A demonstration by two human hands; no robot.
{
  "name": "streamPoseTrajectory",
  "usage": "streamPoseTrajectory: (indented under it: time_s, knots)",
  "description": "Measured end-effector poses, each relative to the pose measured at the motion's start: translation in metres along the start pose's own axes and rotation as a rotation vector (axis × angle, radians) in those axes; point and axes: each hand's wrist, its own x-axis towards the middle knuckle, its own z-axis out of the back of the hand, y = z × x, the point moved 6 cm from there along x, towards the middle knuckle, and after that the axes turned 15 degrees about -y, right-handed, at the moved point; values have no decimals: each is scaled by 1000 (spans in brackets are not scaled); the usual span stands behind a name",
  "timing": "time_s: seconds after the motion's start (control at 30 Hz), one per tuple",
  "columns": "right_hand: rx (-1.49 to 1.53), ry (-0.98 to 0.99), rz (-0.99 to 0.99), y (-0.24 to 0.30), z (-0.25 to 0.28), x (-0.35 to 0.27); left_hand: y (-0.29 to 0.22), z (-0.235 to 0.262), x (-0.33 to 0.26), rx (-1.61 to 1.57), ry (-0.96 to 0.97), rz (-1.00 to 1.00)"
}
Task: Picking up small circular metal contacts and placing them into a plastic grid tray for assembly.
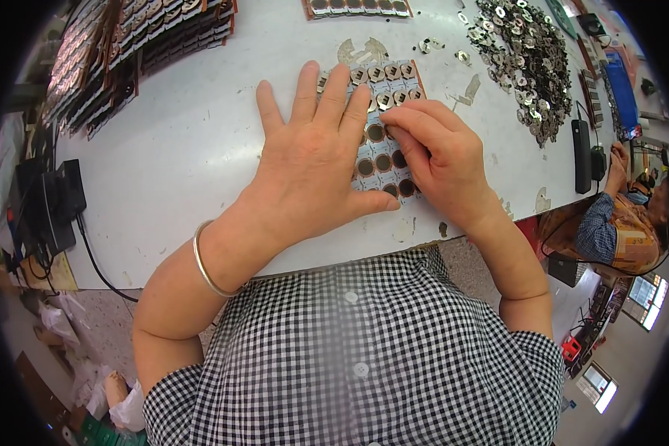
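Your left hand (pixel 308 152) splays over the circuit-board panel (pixel 383 161); your right hand (pixel 450 152) curls above it, whether gripping anything I cannot tell.

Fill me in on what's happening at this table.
A person's left hand lies spread across a panel; the right hand curls close over it; whether it holds anything is unclear. The far rows carry silver pieces; nearer ones show dark circles. A heap of loose metal pieces lies far right, stacked panels far left.

The left hand (pixel 305 160) lies spread over a gridded panel (pixel 379 147) where the right hand (pixel 447 154) curls its fingers (pixel 418 125).
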Motion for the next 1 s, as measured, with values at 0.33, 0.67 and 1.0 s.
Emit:
streamPoseTrajectory:
  time_s: [0.33, 0.67, 1.0]
  knots:
    - [70, -52, -208, -2, -2, -12, 0, 0, 0, 4, -14, -5]
    - [-29, -26, -220, 5, 4, -7, -1, 0, 0, 2, 0, -6]
    - [-4, -28, -107, 1, -1, -14, -1, -2, 1, 18, 62, 5]
